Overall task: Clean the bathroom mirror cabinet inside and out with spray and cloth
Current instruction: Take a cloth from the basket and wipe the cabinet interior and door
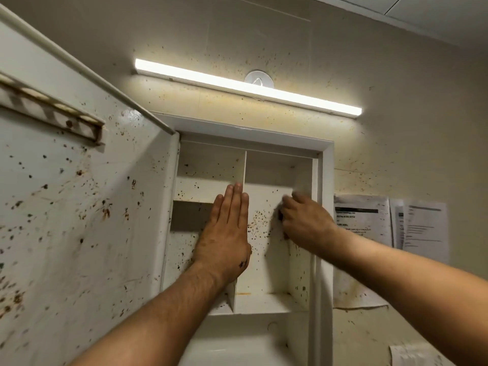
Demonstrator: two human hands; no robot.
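The white mirror cabinet point(327, 180) hangs open on the wall, and brown specks cover its inside. Its door point(79, 207) is swung out to the left, just as spotted. My left hand point(227, 233) lies flat with straight fingers against the vertical divider point(244, 167) and holds nothing. My right hand point(307, 221) is in the right compartment, closed on a pale, blurred cloth point(303, 191) pressed to the back wall near the right side. Brown stains show on the back wall between my hands. No spray bottle is in view.
A lit strip lamp point(248, 87) runs above the cabinet, with a round wall hook point(258, 77) behind it. Printed sheets point(361, 220) are taped to the speckled wall on the right. A rusty rail point(52, 112) crosses the door. A shelf point(264, 303) closes the compartments below.
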